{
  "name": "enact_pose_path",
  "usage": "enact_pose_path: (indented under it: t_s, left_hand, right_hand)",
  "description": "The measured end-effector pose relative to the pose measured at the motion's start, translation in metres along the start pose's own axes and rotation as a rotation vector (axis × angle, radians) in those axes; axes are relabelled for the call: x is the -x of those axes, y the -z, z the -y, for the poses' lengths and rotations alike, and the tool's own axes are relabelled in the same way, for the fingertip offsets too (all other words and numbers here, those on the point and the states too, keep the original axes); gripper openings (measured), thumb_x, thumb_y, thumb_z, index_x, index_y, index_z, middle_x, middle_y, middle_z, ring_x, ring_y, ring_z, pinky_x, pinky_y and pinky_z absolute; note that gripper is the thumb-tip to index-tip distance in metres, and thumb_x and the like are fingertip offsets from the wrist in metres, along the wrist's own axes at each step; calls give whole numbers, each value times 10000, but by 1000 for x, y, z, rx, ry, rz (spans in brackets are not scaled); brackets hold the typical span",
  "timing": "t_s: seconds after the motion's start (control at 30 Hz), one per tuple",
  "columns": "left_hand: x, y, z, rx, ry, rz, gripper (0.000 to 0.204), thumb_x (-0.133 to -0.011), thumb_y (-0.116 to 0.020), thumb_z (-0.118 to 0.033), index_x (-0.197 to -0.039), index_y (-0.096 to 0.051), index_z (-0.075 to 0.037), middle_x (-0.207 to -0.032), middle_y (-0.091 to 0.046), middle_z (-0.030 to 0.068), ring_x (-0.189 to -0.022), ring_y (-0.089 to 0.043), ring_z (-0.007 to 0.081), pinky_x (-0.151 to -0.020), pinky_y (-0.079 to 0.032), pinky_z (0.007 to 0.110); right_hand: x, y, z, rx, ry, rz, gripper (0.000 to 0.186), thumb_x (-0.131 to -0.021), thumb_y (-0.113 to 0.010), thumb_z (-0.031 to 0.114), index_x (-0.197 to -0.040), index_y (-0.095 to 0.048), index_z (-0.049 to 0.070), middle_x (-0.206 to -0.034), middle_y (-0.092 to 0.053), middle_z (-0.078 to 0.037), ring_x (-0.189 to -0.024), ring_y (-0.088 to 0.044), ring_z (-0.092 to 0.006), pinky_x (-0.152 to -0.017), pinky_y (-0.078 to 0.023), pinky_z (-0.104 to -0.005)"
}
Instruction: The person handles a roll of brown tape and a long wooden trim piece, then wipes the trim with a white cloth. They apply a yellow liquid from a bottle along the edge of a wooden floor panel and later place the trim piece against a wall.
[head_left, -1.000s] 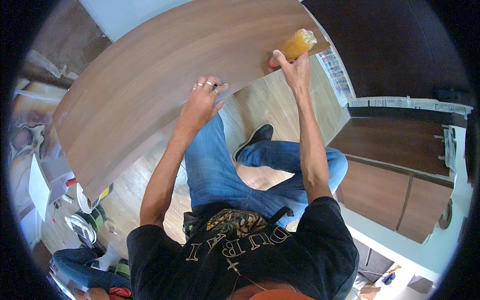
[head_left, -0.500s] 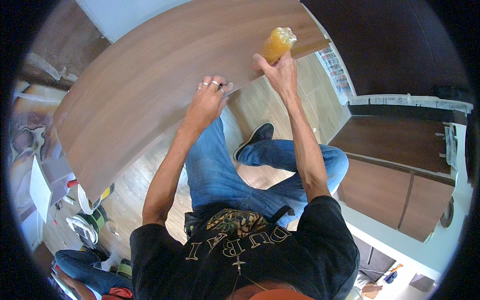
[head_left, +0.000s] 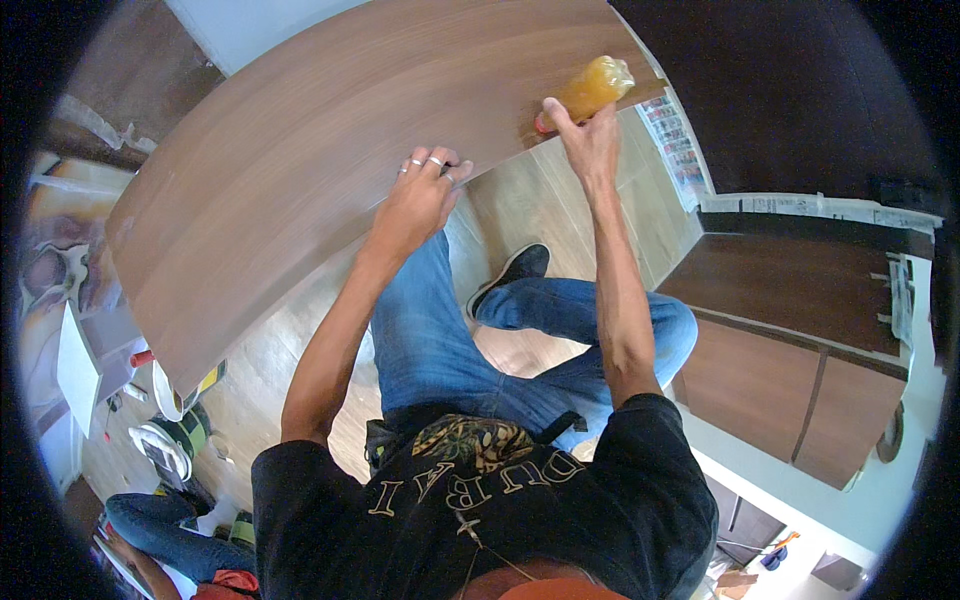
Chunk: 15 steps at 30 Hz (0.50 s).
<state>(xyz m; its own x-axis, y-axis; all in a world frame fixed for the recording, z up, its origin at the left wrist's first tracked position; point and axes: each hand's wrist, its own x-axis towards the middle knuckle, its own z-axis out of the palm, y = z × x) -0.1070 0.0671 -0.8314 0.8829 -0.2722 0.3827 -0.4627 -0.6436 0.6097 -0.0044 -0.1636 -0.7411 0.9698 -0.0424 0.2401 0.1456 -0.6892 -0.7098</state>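
A wide brown wood-grain panel (head_left: 290, 140) spans the upper part of the head view, above my legs. My left hand (head_left: 420, 195), with rings on its fingers, grips the panel's near edge with curled fingers. My right hand (head_left: 590, 135) is closed around a plastic bottle (head_left: 598, 82) of yellow-orange stuff, lying tilted over the panel's right end with its red cap pointing down-left. A darker patch shows on the panel by the cap.
Dark cabinet surfaces (head_left: 790, 90) with taped paper edging (head_left: 820, 205) stand at the right, above lighter panels (head_left: 750, 380). Tools (head_left: 175, 445) and a white board (head_left: 78, 370) lie at the left. Another person's leg (head_left: 160, 525) shows at lower left. Wooden flooring (head_left: 510, 200) runs below.
My right hand and the bottle swung left half a second ago and are now back to the right, near their first position. My left hand has shifted slightly up and right along the edge.
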Motion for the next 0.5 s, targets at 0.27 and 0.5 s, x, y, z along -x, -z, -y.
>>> enact_pose_path:
  t_s: [0.27,0.5]
  left_hand:
    - [1,3,-2,-36,1,-4,449,-804,-731,-36,-1247,-681,-93,-1195,-581,118,-1119,-538,346,-974,-483,455]
    - [4,-6,5,-17,1,-31,467,-795,-734,-21,-1251,-669,-96,-1194,-583,118,-1121,-540,344,-970,-485,459]
  right_hand:
    - [17,-20,-5,123,251,-38,531,-832,-811,323,-1156,-589,-36,-847,-749,-175,-767,-749,-307,-700,-591,-411]
    - [21,-14,-3,150,142,5,514,-837,-803,322,-1150,-592,-27,-920,-749,-188,-808,-739,-306,-738,-578,-411]
